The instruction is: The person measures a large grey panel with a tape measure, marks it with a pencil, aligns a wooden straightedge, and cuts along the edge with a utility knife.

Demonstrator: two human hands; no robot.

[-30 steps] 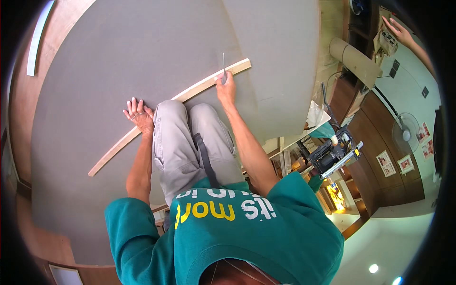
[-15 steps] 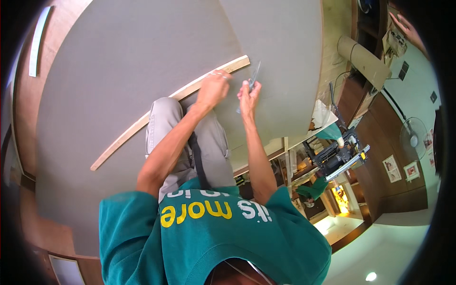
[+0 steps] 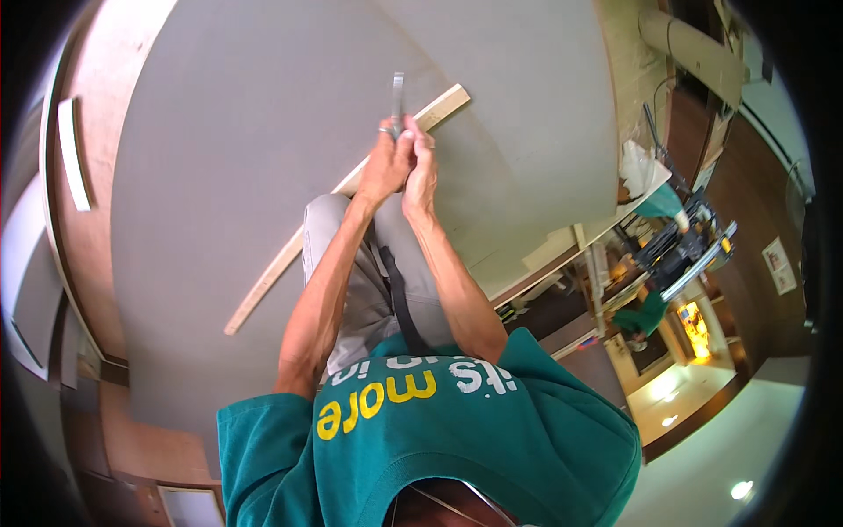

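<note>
My left hand (image 3: pixel 385 169) and my right hand (image 3: pixel 421 171) are pressed together above my knees, fingers closed. Out of them points a slim, silvery, blade-like tool (image 3: pixel 398 92); its exact kind cannot be made out, and its lower part is hidden in my fingers. Both hands seem to grip it. Beneath them a long pale wooden strip (image 3: pixel 268 290) lies slantwise on a grey sheet (image 3: pixel 237 114). My hands and a knee hide the strip's middle, and its far end shows to the right of the tool.
I sit on the large grey sheet. A short white strip (image 3: pixel 75 154) lies at the left on a brown wooden board (image 3: pixel 101 132). To the right stands a black power tool (image 3: pixel 676 250) with a metal rail, near a white crumpled sheet (image 3: pixel 638 167). A cardboard-coloured roll (image 3: pixel 689 53) lies farther off.
My right hand has moved left with the tool to meet my left hand. The tool now points straight away from me. The view has shifted, and a hand at the upper right is gone.
</note>
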